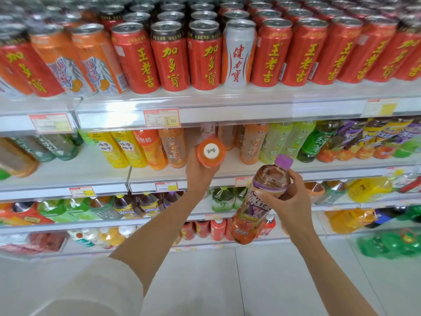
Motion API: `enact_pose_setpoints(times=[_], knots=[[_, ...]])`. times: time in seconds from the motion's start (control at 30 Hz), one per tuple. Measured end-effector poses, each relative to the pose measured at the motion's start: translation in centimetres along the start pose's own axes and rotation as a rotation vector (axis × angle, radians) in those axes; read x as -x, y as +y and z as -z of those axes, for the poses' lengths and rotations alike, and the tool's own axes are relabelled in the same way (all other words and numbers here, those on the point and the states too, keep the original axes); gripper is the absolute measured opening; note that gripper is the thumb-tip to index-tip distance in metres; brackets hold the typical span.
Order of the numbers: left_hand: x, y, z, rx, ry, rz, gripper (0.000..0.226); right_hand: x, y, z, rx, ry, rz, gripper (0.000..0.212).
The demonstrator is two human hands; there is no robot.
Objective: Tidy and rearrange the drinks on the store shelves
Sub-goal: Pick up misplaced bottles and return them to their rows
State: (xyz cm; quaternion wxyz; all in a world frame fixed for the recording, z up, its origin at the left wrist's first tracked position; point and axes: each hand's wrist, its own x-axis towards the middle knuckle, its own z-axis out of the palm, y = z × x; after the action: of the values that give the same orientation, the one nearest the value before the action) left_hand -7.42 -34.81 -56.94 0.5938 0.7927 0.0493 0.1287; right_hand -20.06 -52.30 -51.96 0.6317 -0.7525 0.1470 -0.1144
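Here: left hand (200, 172) grip curled round orange bottle (210, 152); right hand (289, 200) clamped on purple-capped bottle (255, 213).

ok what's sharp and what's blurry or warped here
Head view: middle cans, the orange bottle in the left hand and the purple-capped bottle in the right hand look fairly sharp; frame edges smear and bow, wide-angle; glare whitens the top shelf rail.

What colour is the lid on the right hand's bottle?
Purple; the lid shows best in the head view.
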Motion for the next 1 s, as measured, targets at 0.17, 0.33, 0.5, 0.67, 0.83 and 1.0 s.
enact_pose_setpoints(times=[0.17, 0.33, 0.5, 0.67, 0.83, 1.0], knots=[[2.2, -1.5, 4.3, 0.053, 0.039, 0.023, 0.055, 0.1, -0.6, -2.4, -0.034, -0.028, 0.006, 0.073], [2.9, -2.4, 7.3, 0.028, 0.062, 0.023, 0.054, 0.5, -0.9, -4.0, -0.040, -0.034, 0.006, 0.075], [2.8, -2.6, 9.1, 0.035, 0.165, 0.036, 0.059, 1.1, -1.0, -4.8, -0.029, -0.045, 0.003, 0.074], [0.9, -3.4, 11.2, -0.063, 0.260, -0.029, 0.071, 1.9, -0.8, -4.9, -0.045, -0.042, -0.010, 0.074], [-1.1, -4.7, 12.9, -0.121, 0.269, 0.015, 0.073, 2.4, -1.0, -4.6, -0.051, -0.018, -0.029, 0.069], [-2.4, -5.2, 13.3, -0.218, 0.236, 0.036, 0.072, 2.8, -1.1, -4.6, -0.067, -0.002, -0.025, 0.066]])
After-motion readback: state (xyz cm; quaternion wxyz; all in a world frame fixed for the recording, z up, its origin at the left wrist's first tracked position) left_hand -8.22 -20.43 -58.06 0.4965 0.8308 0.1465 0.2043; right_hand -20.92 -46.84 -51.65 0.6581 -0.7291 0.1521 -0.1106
